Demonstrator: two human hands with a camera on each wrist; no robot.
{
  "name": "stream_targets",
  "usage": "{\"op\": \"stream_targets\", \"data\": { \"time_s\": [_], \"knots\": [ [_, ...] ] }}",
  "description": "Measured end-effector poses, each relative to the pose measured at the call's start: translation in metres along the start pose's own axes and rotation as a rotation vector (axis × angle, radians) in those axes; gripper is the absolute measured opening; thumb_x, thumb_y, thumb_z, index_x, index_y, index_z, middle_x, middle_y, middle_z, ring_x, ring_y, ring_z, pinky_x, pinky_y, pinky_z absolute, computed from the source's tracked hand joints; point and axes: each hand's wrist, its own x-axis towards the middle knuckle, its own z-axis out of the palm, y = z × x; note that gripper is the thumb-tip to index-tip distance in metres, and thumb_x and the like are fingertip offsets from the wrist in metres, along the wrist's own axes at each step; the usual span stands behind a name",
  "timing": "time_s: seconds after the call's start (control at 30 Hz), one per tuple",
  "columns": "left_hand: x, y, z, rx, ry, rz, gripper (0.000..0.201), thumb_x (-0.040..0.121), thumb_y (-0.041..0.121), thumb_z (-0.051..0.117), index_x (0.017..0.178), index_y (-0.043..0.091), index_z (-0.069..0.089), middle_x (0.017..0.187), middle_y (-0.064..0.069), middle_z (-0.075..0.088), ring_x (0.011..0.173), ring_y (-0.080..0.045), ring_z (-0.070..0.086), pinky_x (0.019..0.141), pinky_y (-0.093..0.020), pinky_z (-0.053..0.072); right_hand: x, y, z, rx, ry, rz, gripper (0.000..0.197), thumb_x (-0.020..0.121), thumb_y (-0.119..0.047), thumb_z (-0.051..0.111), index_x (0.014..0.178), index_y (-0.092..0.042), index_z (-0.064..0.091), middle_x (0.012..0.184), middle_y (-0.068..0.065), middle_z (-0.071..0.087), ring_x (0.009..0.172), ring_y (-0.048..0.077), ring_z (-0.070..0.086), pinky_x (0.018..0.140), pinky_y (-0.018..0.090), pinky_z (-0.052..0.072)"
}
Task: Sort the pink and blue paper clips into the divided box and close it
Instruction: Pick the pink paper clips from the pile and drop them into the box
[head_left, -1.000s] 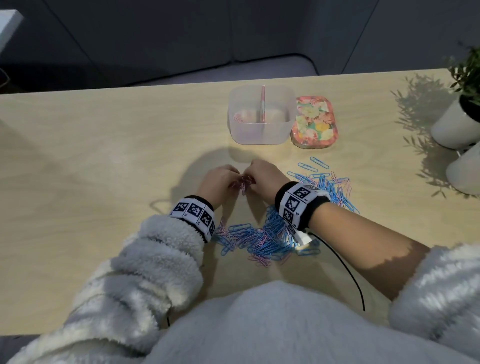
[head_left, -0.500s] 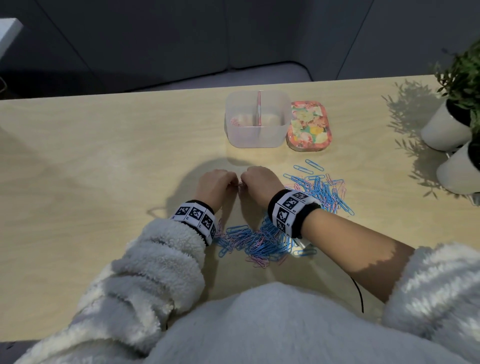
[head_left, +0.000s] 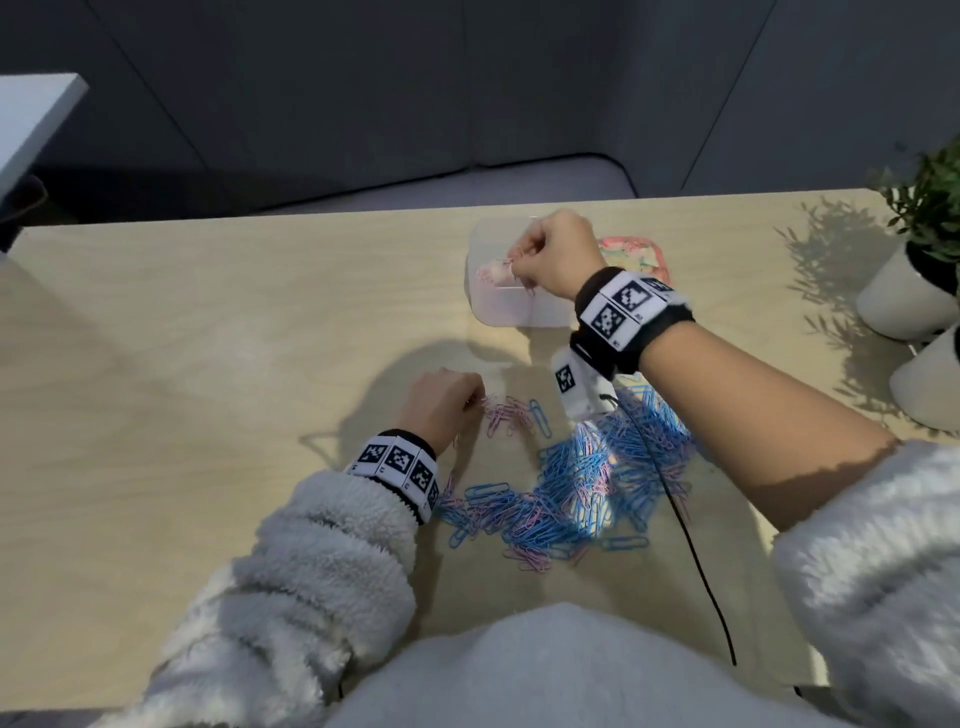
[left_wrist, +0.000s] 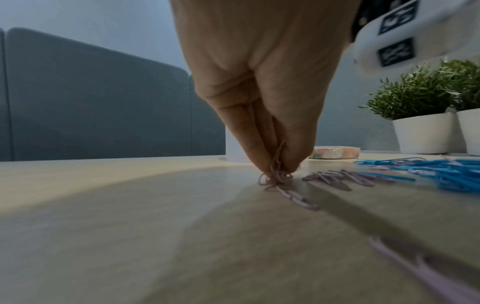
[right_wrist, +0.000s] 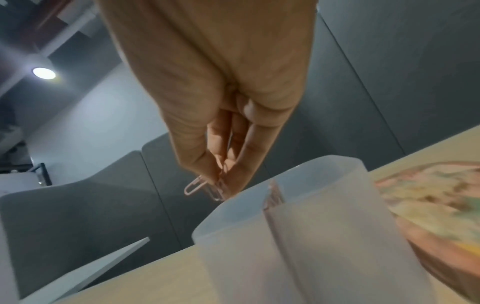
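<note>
A translucent divided box (head_left: 498, 306) (right_wrist: 311, 236) stands open at the table's far middle, with pink clips in its left compartment. Over that compartment my right hand (head_left: 519, 260) (right_wrist: 221, 185) pinches a few pink paper clips (right_wrist: 200, 186). My left hand (head_left: 470, 402) (left_wrist: 278, 168) pinches a small bunch of pink clips (left_wrist: 275, 174) against the table. More pink clips (head_left: 506, 415) lie just right of it. A mixed heap of blue and pink clips (head_left: 582, 478) spreads across the near middle.
The box's floral lid (head_left: 641, 254) (right_wrist: 428, 195) lies flat right of the box, partly behind my right wrist. Two white pots with green plants (head_left: 914, 280) (left_wrist: 420, 123) stand at the right edge. A black cable (head_left: 696, 561) runs from my right wrist.
My right hand has lifted away from my left hand and moved up to the box with pink clips. My left hand stays low at the table with its own pink clips.
</note>
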Motion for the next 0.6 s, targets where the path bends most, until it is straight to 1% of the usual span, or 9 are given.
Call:
{"op": "stream_targets", "data": {
  "time_s": [0.07,0.13,0.2,0.27,0.33,0.4,0.47,0.53,0.6],
  "knots": [
    [0.0,0.002,-0.001,-0.069,0.017,-0.016,0.025,0.09,0.017,0.052,0.113,0.01,0.06,0.104,-0.011,0.07,0.098,-0.028,0.062,0.085,-0.036,0.049,0.018,-0.003,0.003,-0.052,0.039,0.018,0.011,0.075,0.003,0.062,0.077,0.0,0.072,0.068,0.006,0.067,0.053,0.004,0.06,0.068,0.03,0.057],
    [0.002,0.004,-0.004,-0.116,0.034,-0.014,0.027,0.089,0.016,0.054,0.115,0.009,0.06,0.106,-0.01,0.071,0.099,-0.028,0.063,0.088,-0.037,0.049,0.029,-0.005,0.007,-0.118,0.023,0.035,0.016,0.079,0.002,0.058,0.081,-0.003,0.073,0.09,0.012,0.072,0.08,0.022,0.067,0.079,0.033,0.056],
    [0.003,0.006,-0.009,-0.14,0.067,0.005,0.024,0.088,0.014,0.057,0.11,0.007,0.063,0.103,-0.011,0.071,0.097,-0.027,0.064,0.089,-0.037,0.05,0.035,-0.005,0.01,-0.171,-0.035,0.057,0.02,0.082,0.0,0.056,0.093,-0.003,0.072,0.107,0.014,0.069,0.098,0.029,0.065,0.088,0.033,0.053],
    [0.008,0.009,-0.02,-0.193,0.134,0.009,0.022,0.087,0.013,0.059,0.107,0.007,0.066,0.101,-0.011,0.072,0.094,-0.025,0.065,0.088,-0.034,0.051,0.038,-0.004,0.01,-0.178,-0.056,0.07,0.024,0.086,-0.004,0.054,0.108,-0.004,0.066,0.118,0.015,0.063,0.107,0.03,0.062,0.094,0.033,0.05],
    [0.017,0.012,-0.035,-0.285,0.204,-0.012,0.021,0.085,0.015,0.062,0.105,0.009,0.067,0.099,-0.009,0.073,0.091,-0.022,0.067,0.089,-0.033,0.053,0.032,-0.003,0.005,-0.128,-0.004,0.048,0.026,0.089,-0.003,0.047,0.108,-0.001,0.064,0.115,0.018,0.064,0.104,0.032,0.062,0.095,0.037,0.05],
    [0.03,0.017,-0.052,-0.368,0.294,-0.022,0.02,0.082,0.014,0.066,0.1,0.009,0.07,0.095,-0.009,0.073,0.088,-0.022,0.068,0.088,-0.032,0.053,0.015,0.0,-0.001,-0.046,0.077,-0.005,0.026,0.088,-0.001,0.044,0.099,0.003,0.067,0.104,0.02,0.068,0.096,0.034,0.065,0.09,0.04,0.052],
    [0.048,0.021,-0.068,-0.411,0.393,-0.023,0.016,0.078,0.012,0.066,0.094,0.008,0.071,0.087,-0.011,0.073,0.081,-0.024,0.066,0.08,-0.03,0.053,-0.012,0.01,-0.002,-0.01,0.073,-0.037,0.023,0.088,-0.002,0.046,0.088,0.004,0.068,0.092,0.021,0.071,0.088,0.034,0.066,0.083,0.04,0.052],
    [0.068,0.025,-0.083,-0.421,0.404,-0.056,0.017,0.079,0.012,0.064,0.094,0.008,0.07,0.087,-0.011,0.072,0.083,-0.025,0.065,0.077,-0.028,0.05,-0.044,0.025,0.002,-0.05,-0.088,-0.014,0.022,0.088,-0.004,0.049,0.088,0.002,0.069,0.09,0.019,0.071,0.087,0.032,0.065,0.084,0.04,0.051],
    [0.088,0.028,-0.092,-0.343,0.377,-0.082,0.019,0.081,0.012,0.062,0.099,0.009,0.068,0.095,-0.01,0.071,0.091,-0.025,0.063,0.083,-0.03,0.047,-0.07,0.044,0.011,-0.166,-0.285,0.016,0.02,0.085,-0.005,0.053,0.095,-0.004,0.072,0.098,0.014,0.072,0.093,0.028,0.065,0.088,0.035,0.05]
  ]
}}
